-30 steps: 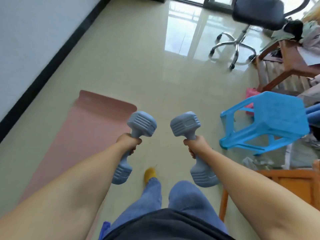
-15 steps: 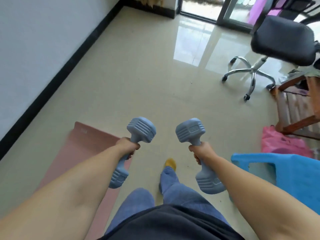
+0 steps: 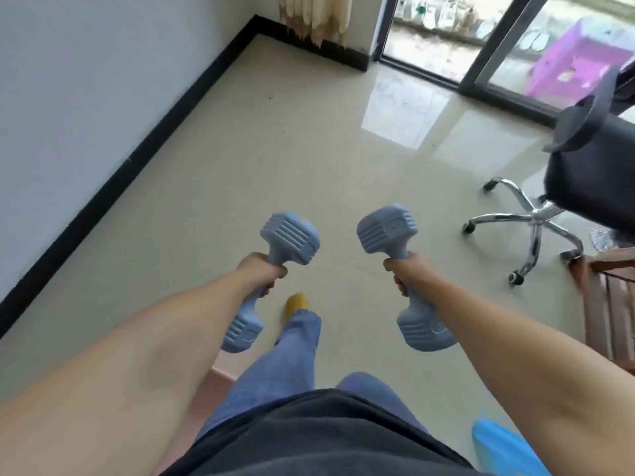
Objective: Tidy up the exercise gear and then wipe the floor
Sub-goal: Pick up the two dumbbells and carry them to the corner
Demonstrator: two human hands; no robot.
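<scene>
I carry two grey-blue dumbbells in front of me above the beige tiled floor [image 3: 275, 159]. My left hand [image 3: 261, 271] grips the handle of the left dumbbell [image 3: 290, 240], its far head up and its near head down by my leg. My right hand [image 3: 409, 274] grips the handle of the right dumbbell [image 3: 386, 231] the same way. A corner of the pink exercise mat [image 3: 220, 376] shows under my left forearm, mostly hidden.
A black office chair [image 3: 591, 180] on a chrome wheeled base stands at the right. A wooden chair [image 3: 608, 304] is at the right edge, a blue plastic stool [image 3: 498, 444] at the bottom right. White wall with black skirting runs along the left; glass doors are ahead.
I have walked forward with both dumbbells still in my hands. The pink mat and blue stool have slid back beneath me, and the glass doors and curtain have come into view.
</scene>
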